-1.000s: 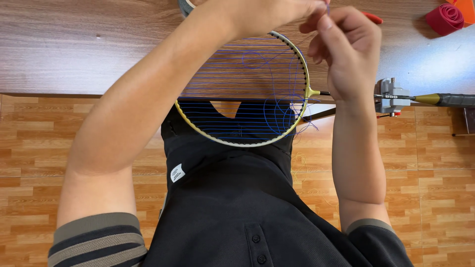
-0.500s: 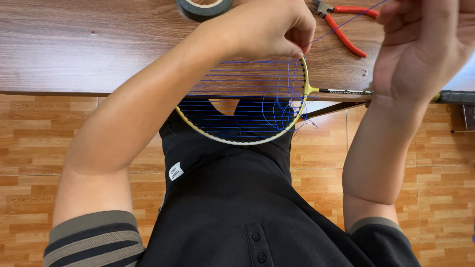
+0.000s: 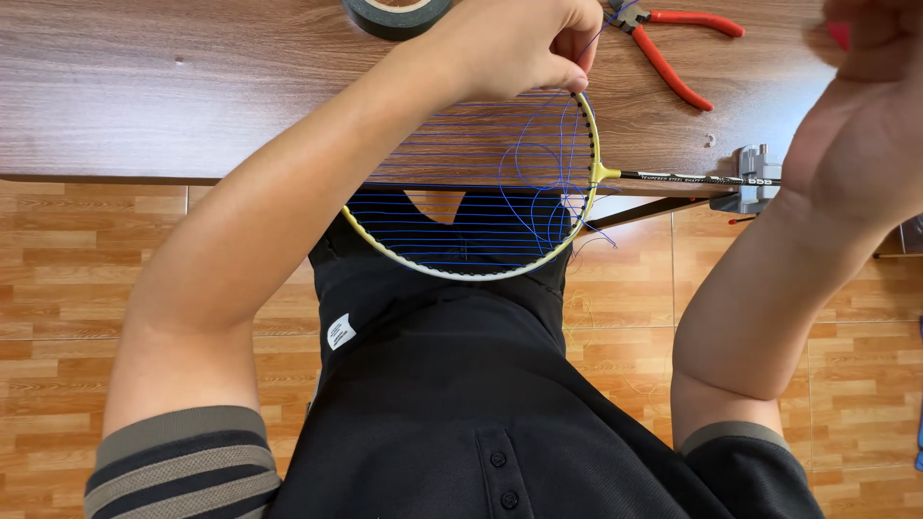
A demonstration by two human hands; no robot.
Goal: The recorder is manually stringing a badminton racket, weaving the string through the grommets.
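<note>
Head view: the left hand (image 3: 519,43) reaches forward over the wooden table (image 3: 144,96), its forearm crossing the badminton racket (image 3: 481,274). Its fingers are curled shut, pinching the blue string (image 3: 538,173) at the top of the yellow frame, near the throat. Loose loops of that string hang across the strung face. The racket head juts off the table edge above the person's black shirt, and its shaft (image 3: 683,178) runs right into a grey metal clamp (image 3: 755,178).

The right hand (image 3: 856,115) is raised at the picture's right edge, wrist bent back and palm outward. Its fingers are blurred and partly cropped, so I cannot tell their grip.

Red-handled pliers (image 3: 673,43) lie on the table beyond the frame, and a roll of dark tape (image 3: 394,14) sits at the far edge.
</note>
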